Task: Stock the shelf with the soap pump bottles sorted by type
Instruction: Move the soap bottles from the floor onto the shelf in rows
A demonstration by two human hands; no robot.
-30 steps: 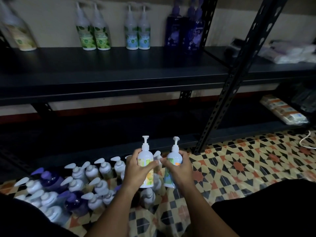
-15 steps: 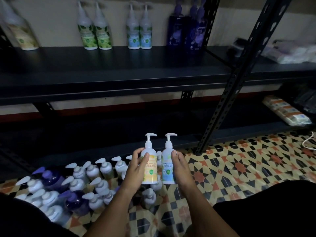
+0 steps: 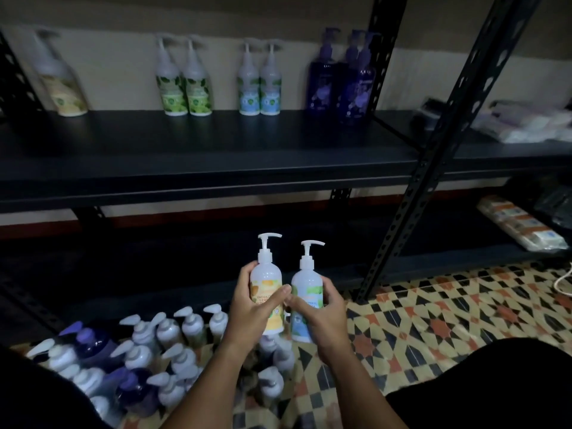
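We are holding two bottles at lower centre, our left hand (image 3: 250, 308) gripping the yellow-label bottle (image 3: 268, 292), our right hand (image 3: 322, 314) gripping the blue-label bottle (image 3: 306, 292), while the shelf (image 3: 198, 156) above is carrying one cream, two green, two blue (purple ones blurred).

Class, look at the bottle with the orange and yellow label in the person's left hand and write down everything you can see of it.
The orange-labelled bottle is a white, plastic-looking pump bottle with a white pump head, its spout pointing right. Its label is orange and yellow with dark lettering partly hidden by fingers. It is held upright above the tiled floor, in front of the dark lower shelf. The left hand grips it around the body, thumb across the label. It stands close beside the blue-labelled bottle in the right hand; whether they touch is unclear.
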